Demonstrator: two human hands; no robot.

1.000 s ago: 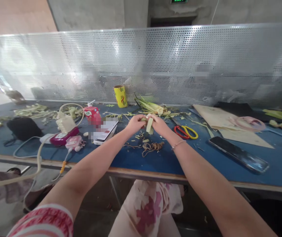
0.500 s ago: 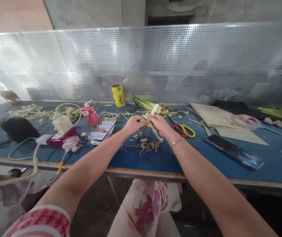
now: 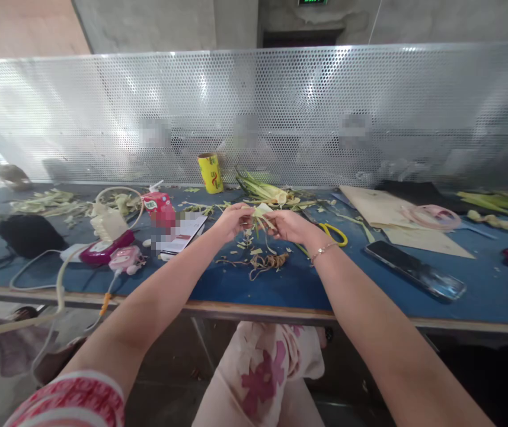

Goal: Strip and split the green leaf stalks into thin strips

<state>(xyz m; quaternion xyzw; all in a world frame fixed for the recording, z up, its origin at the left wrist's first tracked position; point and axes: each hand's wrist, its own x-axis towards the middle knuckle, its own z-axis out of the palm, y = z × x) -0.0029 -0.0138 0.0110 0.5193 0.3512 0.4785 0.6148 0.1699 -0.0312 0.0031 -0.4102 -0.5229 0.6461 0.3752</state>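
The blue tabletop (image 3: 245,295) is seen nearest, with a tangle of brown twine (image 3: 270,261) laid on the near side of the grip, just below it. A dark phone (image 3: 416,270) is placed well to the right. A pale green leaf strip (image 3: 262,212) is held up over the table between both hands: it is pinched on one side by the left hand (image 3: 236,223) and on the other by the right hand (image 3: 290,226), fingers bent in; exact fingertip contact cannot be made out. A yellow scissor handle (image 3: 338,235) is seen just right of the grip, partly hidden by the right hand. A pink carton (image 3: 161,209) is set farther left. Behind the grip, a leafy bundle (image 3: 266,192) is laid, a yellow roll (image 3: 210,173) is stood back-left, and all is backed by a perforated panel (image 3: 280,101).
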